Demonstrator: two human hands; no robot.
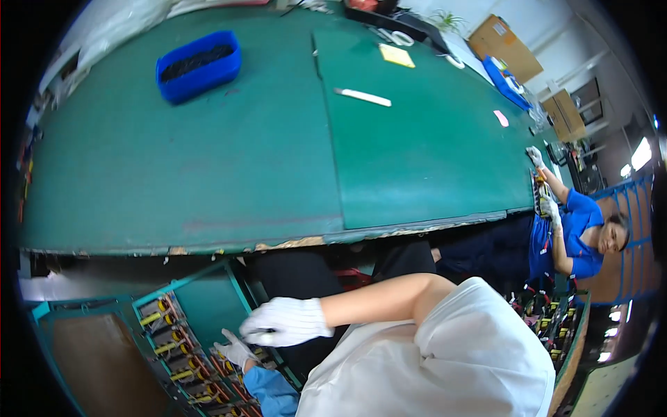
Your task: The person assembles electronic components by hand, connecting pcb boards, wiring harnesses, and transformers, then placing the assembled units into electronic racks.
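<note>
My right hand (pixel 288 322), in a white knitted glove, hangs in front of my body below the table edge. Its fingers are curled, with a small dark patch between thumb and fingers; what they hold, if anything, is hidden. My left hand (pixel 236 349), also gloved and with a blue sleeve (pixel 271 390) behind the wrist, is lower, at a green-framed rack (pixel 229 285). Its visible fingers are apart, beside several yellow-and-black parts with orange wires (pixel 182 345) standing in rows. The fingertips nearest the parts are partly hidden.
A green-topped table (pixel 264 160) with a worn front edge lies ahead. On it are a blue bin (pixel 199 67) of dark pieces, a white knife-like tool (pixel 365 96) and a yellow pad (pixel 397 55). At right, a co-worker (pixel 577 222) in blue handles a part; another filled rack (pixel 552 316) stands nearby.
</note>
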